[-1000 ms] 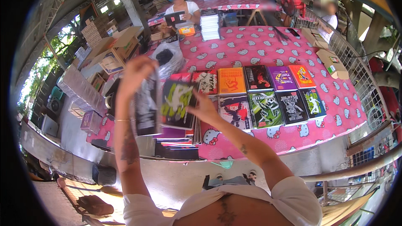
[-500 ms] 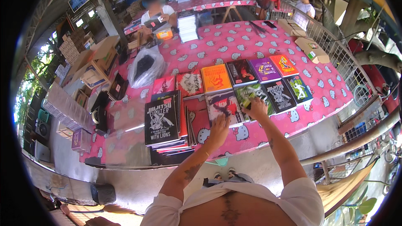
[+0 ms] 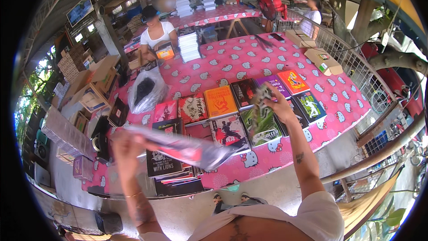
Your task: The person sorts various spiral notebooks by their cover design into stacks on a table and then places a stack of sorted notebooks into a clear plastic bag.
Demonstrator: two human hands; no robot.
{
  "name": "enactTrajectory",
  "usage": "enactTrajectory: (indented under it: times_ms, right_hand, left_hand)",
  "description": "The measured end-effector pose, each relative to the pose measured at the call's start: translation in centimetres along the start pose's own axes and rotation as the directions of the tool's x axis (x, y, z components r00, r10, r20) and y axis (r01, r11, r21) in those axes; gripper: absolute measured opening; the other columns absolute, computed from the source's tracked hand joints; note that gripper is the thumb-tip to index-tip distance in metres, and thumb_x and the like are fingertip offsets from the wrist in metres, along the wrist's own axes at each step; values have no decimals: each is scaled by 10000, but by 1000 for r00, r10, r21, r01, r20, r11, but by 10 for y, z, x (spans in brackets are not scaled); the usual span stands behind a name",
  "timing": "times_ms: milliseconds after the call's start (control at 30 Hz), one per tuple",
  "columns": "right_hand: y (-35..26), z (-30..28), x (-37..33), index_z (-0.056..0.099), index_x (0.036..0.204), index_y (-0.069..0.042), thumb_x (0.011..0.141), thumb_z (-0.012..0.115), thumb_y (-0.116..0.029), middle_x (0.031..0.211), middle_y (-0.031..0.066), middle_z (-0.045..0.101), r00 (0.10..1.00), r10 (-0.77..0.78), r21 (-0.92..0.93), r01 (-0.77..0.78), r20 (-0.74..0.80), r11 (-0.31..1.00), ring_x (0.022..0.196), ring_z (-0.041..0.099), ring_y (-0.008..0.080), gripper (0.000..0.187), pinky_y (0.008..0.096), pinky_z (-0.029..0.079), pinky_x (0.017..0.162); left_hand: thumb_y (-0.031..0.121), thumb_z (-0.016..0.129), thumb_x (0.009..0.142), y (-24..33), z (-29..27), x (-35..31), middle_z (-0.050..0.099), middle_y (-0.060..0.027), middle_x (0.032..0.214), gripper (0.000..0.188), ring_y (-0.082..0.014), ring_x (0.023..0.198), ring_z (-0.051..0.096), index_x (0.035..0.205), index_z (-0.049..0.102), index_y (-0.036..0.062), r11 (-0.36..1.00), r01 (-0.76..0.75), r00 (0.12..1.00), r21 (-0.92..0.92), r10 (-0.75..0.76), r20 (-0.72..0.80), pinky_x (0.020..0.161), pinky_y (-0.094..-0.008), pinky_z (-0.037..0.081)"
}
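My left hand (image 3: 127, 149), smeared by motion, grips one end of a notebook (image 3: 191, 145) with a pale, red and black cover, tilted over a stack of dark notebooks (image 3: 165, 166). My right hand (image 3: 281, 105) is closed on a green-and-grey notebook (image 3: 262, 105), raised above the rows. Beneath it lies another green notebook (image 3: 263, 131), with a white, black and red one (image 3: 229, 134) on its left. An orange notebook (image 3: 220, 101), a red one (image 3: 192, 108) and a black one (image 3: 244, 93) form part of the far row.
Pink patterned cloth covers the table (image 3: 214, 69). A clear plastic bag (image 3: 147, 91) and a tall stack of books (image 3: 189, 47) stand farther back. Cardboard boxes (image 3: 96, 96) are at left. A person (image 3: 156, 35) sits across the table; another (image 3: 312, 20) stands behind the fence.
Both hands have lifted off the near row, each with a notebook. My left hand swung left over the stack; my right rose slightly. Matching notebooks show where they had rested.
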State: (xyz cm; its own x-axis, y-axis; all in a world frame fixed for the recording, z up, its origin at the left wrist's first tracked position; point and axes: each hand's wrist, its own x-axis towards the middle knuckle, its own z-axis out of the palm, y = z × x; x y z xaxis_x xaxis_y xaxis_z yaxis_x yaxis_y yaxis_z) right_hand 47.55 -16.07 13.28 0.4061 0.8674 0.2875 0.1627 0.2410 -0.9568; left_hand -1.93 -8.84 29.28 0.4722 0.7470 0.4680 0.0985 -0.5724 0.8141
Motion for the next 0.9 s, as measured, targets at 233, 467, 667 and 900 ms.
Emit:
enactTrajectory:
  times_ms: [233,467,667,900]
  right_hand:
    - [-58,222,-9,560,1348,-111,863,703,-190,819,107,686,941,-298,-251,331,160,910,638,619,215,511,345,509,620]
    - [63,259,42,527,1332,-95,818,691,-164,1127,188,623,985,-163,-542,164,49,824,973,618,354,544,449,494,822]
    - [164,318,79,437,1400,-113,864,619,-171,1426,109,466,817,-36,-762,552,576,338,1341,422,256,569,495,366,1071]
    - [89,262,94,668,1116,-39,935,595,-161,943,130,709,998,61,-628,-38,14,777,720,657,358,230,382,540,619]
  left_hand:
    - [258,720,824,3,-54,97,621,-1,736,313,-63,569,535,1017,666,17,949,247,900,194,-299,318,487,-202,400]
    - [307,662,915,-211,-25,100,518,-93,560,409,-153,481,477,1202,590,24,938,88,994,336,-62,-87,472,-345,403]
    - [470,759,689,-499,-79,62,688,-226,821,608,-389,832,674,1040,636,-11,568,331,893,754,-447,-56,722,-521,504]
    - [260,695,824,-438,-76,88,677,-232,825,358,-408,777,674,1104,656,41,729,295,954,618,-194,-227,679,-488,533]
